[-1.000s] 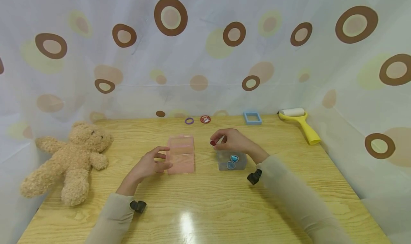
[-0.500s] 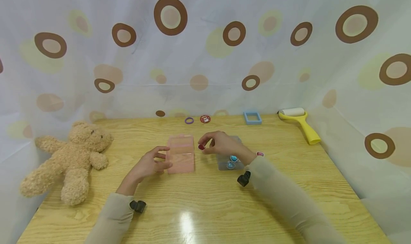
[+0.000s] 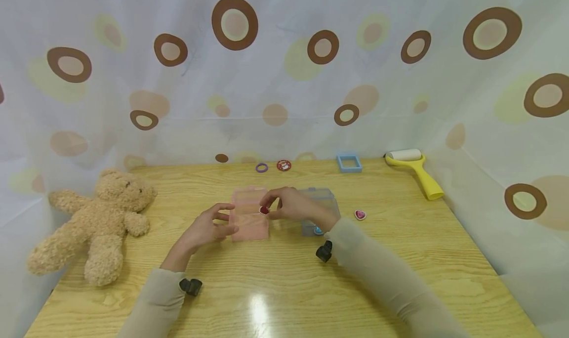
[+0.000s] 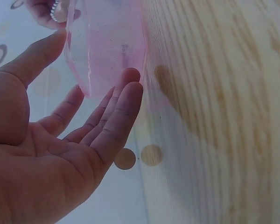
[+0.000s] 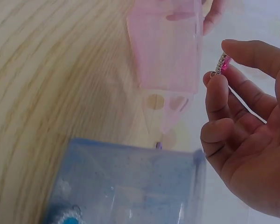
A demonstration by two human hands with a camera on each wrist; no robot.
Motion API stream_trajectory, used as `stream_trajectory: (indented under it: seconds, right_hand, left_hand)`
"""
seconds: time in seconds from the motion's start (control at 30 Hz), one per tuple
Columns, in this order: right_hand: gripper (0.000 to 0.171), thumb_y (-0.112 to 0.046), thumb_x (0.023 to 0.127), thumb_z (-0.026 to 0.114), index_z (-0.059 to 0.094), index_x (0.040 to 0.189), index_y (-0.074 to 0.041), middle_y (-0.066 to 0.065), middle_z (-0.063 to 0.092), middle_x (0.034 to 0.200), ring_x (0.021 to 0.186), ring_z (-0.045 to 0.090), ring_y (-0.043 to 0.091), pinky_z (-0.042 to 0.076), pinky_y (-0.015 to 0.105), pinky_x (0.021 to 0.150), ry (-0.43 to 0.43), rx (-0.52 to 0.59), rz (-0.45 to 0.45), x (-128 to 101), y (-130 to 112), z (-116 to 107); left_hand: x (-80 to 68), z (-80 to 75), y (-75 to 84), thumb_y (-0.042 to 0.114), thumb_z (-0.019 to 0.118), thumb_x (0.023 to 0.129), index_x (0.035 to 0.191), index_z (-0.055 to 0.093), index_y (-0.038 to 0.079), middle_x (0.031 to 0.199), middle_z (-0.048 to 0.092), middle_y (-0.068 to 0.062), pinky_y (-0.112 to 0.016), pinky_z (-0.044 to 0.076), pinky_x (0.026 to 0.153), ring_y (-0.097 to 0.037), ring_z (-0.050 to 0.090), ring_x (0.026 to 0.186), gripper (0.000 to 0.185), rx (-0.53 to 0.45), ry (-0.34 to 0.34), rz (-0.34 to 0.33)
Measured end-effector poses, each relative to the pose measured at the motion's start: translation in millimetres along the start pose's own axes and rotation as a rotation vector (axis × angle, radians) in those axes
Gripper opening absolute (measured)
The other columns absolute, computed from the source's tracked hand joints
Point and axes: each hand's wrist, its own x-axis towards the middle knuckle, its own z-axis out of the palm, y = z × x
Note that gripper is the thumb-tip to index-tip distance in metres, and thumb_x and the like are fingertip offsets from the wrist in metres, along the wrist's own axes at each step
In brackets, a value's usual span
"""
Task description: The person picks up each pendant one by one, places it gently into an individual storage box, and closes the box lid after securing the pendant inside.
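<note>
Right hand (image 3: 295, 207) pinches red gem (image 3: 264, 210) over pink box (image 3: 250, 214); left hand (image 3: 209, 228) steadies box, fingers relaxed. Step: transfer from blue box (image 3: 326, 199). Next: lower, release inside.

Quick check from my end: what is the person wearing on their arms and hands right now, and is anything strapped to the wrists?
Both arms are in long, plain beige sleeves reaching to the wrists. The left hand and right hand are bare: no gloves, rings or watch visible. A small black camera unit sits at each wrist, the left one and the right one. No cables show.
</note>
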Motion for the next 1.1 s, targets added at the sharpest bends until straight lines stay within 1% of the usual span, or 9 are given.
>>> stream_trajectory:
  seconds: [0.23, 0.43, 0.5, 0.6, 0.73, 0.93, 1.1]
  right_hand:
    - [0.027, -0.018, 0.09, 0.074, 0.069, 0.116, -0.019, 0.0, 0.071, 0.11, 0.068, 0.06, 0.009, 0.05, 0.024, 0.066, -0.008, -0.024, 0.006, 5.0, -2.0, 6.1]
    - [0.023, -0.018, 0.089, 0.075, 0.07, 0.111, -0.019, -0.002, 0.072, 0.106, 0.079, 0.063, 0.011, 0.051, 0.024, 0.07, -0.02, -0.034, -0.007, 10.2, -4.1, 11.4]
    - [0.022, -0.02, 0.088, 0.076, 0.071, 0.11, -0.019, -0.003, 0.072, 0.105, 0.08, 0.063, 0.011, 0.05, 0.023, 0.07, -0.028, -0.036, -0.005, 12.0, -4.2, 13.8]
    - [0.022, -0.022, 0.088, 0.077, 0.071, 0.108, -0.019, -0.004, 0.072, 0.104, 0.072, 0.06, 0.01, 0.048, 0.022, 0.066, -0.04, -0.039, -0.002, 14.5, -4.7, 17.6]
    - [0.019, -0.019, 0.087, 0.075, 0.072, 0.106, -0.018, -0.005, 0.073, 0.101, 0.067, 0.057, 0.008, 0.047, 0.022, 0.063, -0.048, -0.05, -0.009, 17.7, -5.6, 22.1]
    - [0.017, -0.017, 0.086, 0.075, 0.073, 0.104, -0.017, -0.008, 0.074, 0.097, 0.083, 0.063, 0.006, 0.05, 0.023, 0.074, -0.048, -0.066, 0.003, 21.5, -7.5, 28.0]
    - [0.018, -0.02, 0.086, 0.077, 0.073, 0.104, -0.017, -0.008, 0.075, 0.095, 0.083, 0.064, 0.006, 0.051, 0.023, 0.075, -0.043, -0.103, 0.026, 24.4, -9.6, 32.0]
  left_hand:
    - [0.9, 0.0, -0.5, 0.024, 0.073, 0.092, 0.15, 0.039, 0.009, 0.138, 0.051, -0.03, -0.042, 0.058, 0.084, -0.027, 0.067, 0.103, 0.069, 0.013, 0.006, 0.003]
    - [-0.7, -0.5, 2.1, 0.024, 0.073, 0.092, 0.149, 0.041, 0.01, 0.137, 0.053, -0.028, -0.038, 0.057, 0.082, -0.026, 0.067, 0.103, 0.066, 0.032, 0.008, -0.006]
    - [-1.5, -0.6, 3.0, 0.024, 0.073, 0.092, 0.149, 0.041, 0.01, 0.137, 0.053, -0.028, -0.037, 0.057, 0.082, -0.027, 0.067, 0.103, 0.067, 0.037, 0.005, -0.008]
    - [-1.9, -0.9, 3.4, 0.025, 0.073, 0.092, 0.149, 0.04, 0.01, 0.138, 0.052, -0.028, -0.037, 0.057, 0.082, -0.027, 0.067, 0.105, 0.067, 0.047, 0.0, -0.007]
    - [-1.3, -0.5, 3.1, 0.026, 0.074, 0.091, 0.148, 0.042, 0.01, 0.137, 0.054, -0.028, -0.038, 0.057, 0.083, -0.028, 0.066, 0.105, 0.067, 0.051, 0.013, -0.013]
    - [-1.3, -0.2, 3.9, 0.026, 0.075, 0.091, 0.148, 0.042, 0.01, 0.136, 0.055, -0.028, -0.04, 0.057, 0.082, -0.028, 0.067, 0.105, 0.068, 0.053, 0.02, -0.002]
    - [-0.8, -1.1, 3.5, 0.027, 0.075, 0.09, 0.148, 0.042, 0.01, 0.136, 0.055, -0.027, -0.041, 0.057, 0.083, -0.029, 0.066, 0.106, 0.069, 0.055, 0.023, 0.002]
